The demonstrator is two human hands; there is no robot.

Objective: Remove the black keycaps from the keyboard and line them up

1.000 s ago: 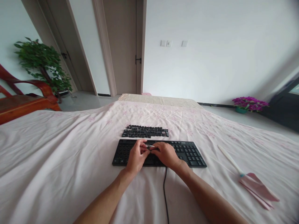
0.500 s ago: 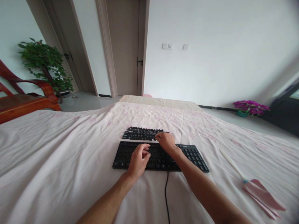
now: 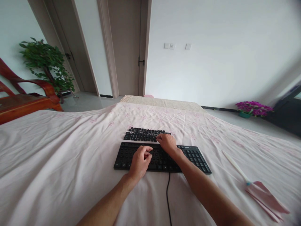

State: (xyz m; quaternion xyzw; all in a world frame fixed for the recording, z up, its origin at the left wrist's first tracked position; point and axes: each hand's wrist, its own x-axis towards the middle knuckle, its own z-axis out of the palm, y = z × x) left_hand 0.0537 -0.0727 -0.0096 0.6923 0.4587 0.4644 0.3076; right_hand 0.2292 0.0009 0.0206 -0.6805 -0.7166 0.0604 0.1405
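A black keyboard (image 3: 122,157) lies on the pale bedspread, many keycaps gone from its main block, while the number pad at its right end still has its keys. Just beyond its far edge, loose black keycaps (image 3: 141,135) are laid out in rows. Over the keyboard's middle is my left hand (image 3: 140,161), loosely curled, with a gap between forefinger and thumb and nothing seen in it. My right hand (image 3: 166,142) reaches across to the right end of the keycap rows. Its fingers are pinched on a thin metal wire tool (image 3: 153,134), partly hidden by the fingertips.
The keyboard's black cable (image 3: 167,197) runs toward me. A pink fly swatter (image 3: 264,196) with a white handle lies at the right on the bedspread (image 3: 70,163). Beyond the bed are a wooden armchair (image 3: 30,100), a green plant (image 3: 44,59) and purple flowers (image 3: 254,107).
The view has shifted very slightly. Both hands keep nearly the same pose and place, and the keycap rows look the same.
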